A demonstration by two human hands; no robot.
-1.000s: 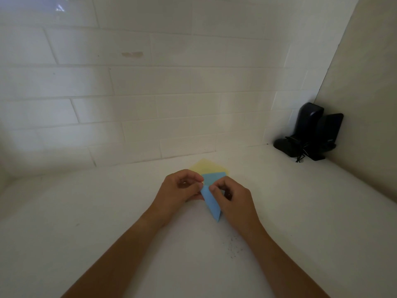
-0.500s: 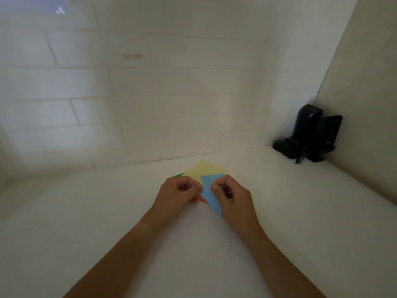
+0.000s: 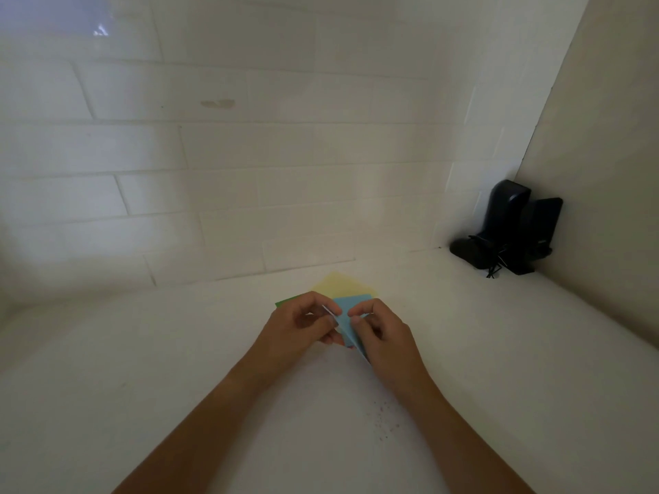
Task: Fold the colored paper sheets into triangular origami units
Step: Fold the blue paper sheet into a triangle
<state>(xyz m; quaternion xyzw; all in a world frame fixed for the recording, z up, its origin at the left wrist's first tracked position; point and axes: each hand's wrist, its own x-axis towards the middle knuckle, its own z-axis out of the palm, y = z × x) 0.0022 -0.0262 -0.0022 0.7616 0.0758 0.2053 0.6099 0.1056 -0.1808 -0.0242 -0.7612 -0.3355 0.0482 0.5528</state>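
A light blue paper sheet (image 3: 347,315), partly folded, is held between both hands just above the white counter. My left hand (image 3: 303,328) pinches its left edge, which stands up as a thin flap. My right hand (image 3: 383,336) pinches the sheet's right side with curled fingers and hides its lower tip. Behind the hands lies a yellow sheet (image 3: 342,285), flat on the counter. A green sheet's corner (image 3: 287,302) peeks out left of my left hand. A small orange-red bit (image 3: 351,347) shows under the blue paper.
A white counter (image 3: 178,369) runs to a white tiled wall (image 3: 249,172) at the back and a plain wall on the right. Black devices with a cord (image 3: 510,233) stand in the back right corner. Dark specks (image 3: 385,415) dot the counter near my right forearm.
The blue sheet's left edge has been lifted into an upright flap by my left hand. Its lower tip has gone behind my right hand. The green corner has come into sight.
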